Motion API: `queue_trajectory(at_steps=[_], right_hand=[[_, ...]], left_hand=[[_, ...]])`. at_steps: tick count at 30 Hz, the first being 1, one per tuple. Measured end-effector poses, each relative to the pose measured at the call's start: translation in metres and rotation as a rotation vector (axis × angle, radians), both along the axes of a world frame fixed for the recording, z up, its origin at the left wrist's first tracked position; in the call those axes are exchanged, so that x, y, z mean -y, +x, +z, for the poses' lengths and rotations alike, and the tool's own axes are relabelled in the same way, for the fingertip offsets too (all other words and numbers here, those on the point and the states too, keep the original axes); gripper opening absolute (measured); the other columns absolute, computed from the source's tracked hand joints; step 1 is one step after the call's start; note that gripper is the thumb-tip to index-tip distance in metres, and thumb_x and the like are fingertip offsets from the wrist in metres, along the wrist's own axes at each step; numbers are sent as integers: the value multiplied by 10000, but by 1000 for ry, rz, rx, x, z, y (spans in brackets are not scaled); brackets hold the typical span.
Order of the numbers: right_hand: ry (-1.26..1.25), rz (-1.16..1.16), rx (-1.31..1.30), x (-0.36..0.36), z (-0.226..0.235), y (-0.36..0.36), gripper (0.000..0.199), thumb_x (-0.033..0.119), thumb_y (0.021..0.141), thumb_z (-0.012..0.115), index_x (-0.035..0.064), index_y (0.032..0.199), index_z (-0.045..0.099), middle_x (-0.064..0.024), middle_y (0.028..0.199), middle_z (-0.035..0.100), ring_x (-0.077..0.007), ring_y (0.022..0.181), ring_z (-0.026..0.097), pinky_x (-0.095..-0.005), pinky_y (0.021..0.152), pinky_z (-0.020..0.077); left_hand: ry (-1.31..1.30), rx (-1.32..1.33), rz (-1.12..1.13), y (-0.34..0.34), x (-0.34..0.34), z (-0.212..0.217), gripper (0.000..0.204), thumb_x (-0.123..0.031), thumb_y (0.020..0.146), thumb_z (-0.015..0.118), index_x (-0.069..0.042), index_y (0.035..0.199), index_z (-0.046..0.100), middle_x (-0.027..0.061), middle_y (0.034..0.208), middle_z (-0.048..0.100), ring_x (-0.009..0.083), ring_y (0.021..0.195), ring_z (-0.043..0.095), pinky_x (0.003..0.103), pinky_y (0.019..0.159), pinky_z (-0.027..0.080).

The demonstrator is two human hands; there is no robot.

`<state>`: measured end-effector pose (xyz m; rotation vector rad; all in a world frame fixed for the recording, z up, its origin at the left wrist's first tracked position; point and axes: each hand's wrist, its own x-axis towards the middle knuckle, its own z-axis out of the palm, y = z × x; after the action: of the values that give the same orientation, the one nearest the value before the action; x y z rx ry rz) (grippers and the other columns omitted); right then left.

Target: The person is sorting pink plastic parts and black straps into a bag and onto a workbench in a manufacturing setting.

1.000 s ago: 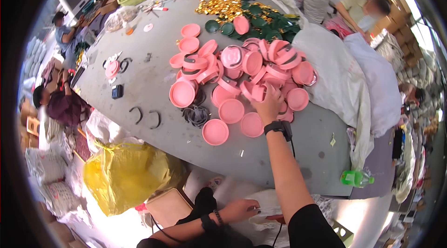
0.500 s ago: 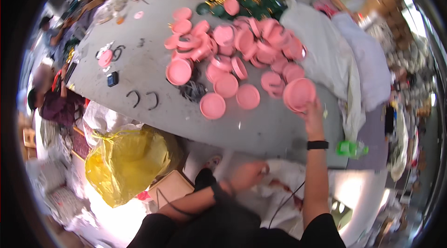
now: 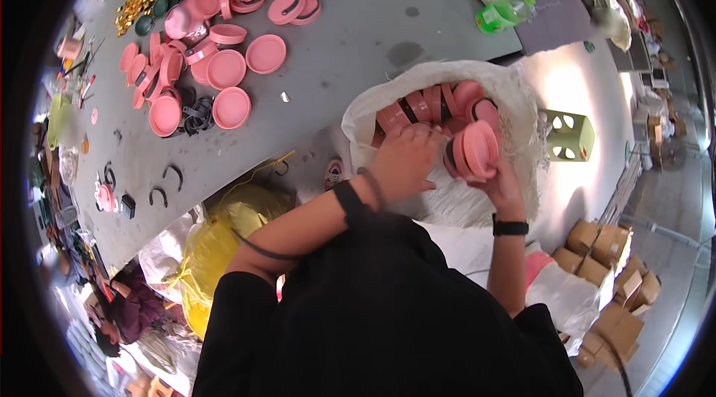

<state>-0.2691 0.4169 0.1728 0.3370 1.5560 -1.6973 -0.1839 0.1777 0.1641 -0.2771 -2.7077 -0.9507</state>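
A white woven sack (image 3: 360,123) gapes beside the table's near edge, holding several pink round dish-shaped plastic pieces (image 3: 421,106) with dark bands, laid side by side. Over the sack's mouth, my right hand (image 3: 505,187) grips a short stack of pink round pieces (image 3: 477,149), tilted on edge. My left hand (image 3: 405,162) lies across the left part of the opening with fingers spread, close to the pieces inside; whether it touches them I cannot tell. On the table to the left, a heap of similar pink pieces (image 3: 226,69) is spread out.
On the grey table (image 3: 335,61) lie gold pieces (image 3: 142,0), black curved strips (image 3: 173,177) and a green bottle (image 3: 501,14) near the right corner. A yellow plastic bag (image 3: 205,248) sits below the edge. A green stool (image 3: 570,136) and cardboard boxes (image 3: 604,244) stand right.
My view has turned right and down to the sack. My right hand has brought pink pieces from the table to over the sack. My left hand has come over its opening.
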Motion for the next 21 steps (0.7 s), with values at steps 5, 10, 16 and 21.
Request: queue_trajectory(at_steps=[5, 10, 16, 21], right_hand=[[436, -184, -223, 24, -18, -7, 559, 302, 827, 488, 77, 1303, 299, -83, 1153, 490, -242, 982, 528, -438, 716, 485], [1200, 341, -946, 10, -22, -24, 437, 249, 819, 540, 24, 1183, 457, -85, 1012, 565, -168, 881, 563, -301, 679, 468], [358, 355, -818, 124, 34, -46, 244, 130, 780, 598, 1, 986, 588, -10, 706, 579, -65, 610, 512, -202, 542, 396], [326, 668, -888, 265, 70, -95, 332, 211, 768, 628, 15, 1031, 574, -79, 869, 597, -121, 759, 551, -234, 659, 434]], left_hand=[[-456, 538, -221, 9, -4, -33, 211, -101, 647, 556, -81, 845, 626, 68, 775, 608, 265, 740, 591, 391, 662, 456], [-222, 414, -452, 51, 46, 29, 224, -69, 641, 520, -170, 807, 632, 58, 664, 581, 269, 686, 584, 381, 604, 460], [-105, 455, -231, 84, 66, 10, 161, -100, 613, 537, -147, 728, 639, 61, 710, 578, 248, 755, 551, 378, 692, 432], [-175, 555, -94, 103, 76, 7, 154, -148, 585, 559, -125, 716, 638, 62, 696, 580, 252, 744, 553, 382, 684, 423]])
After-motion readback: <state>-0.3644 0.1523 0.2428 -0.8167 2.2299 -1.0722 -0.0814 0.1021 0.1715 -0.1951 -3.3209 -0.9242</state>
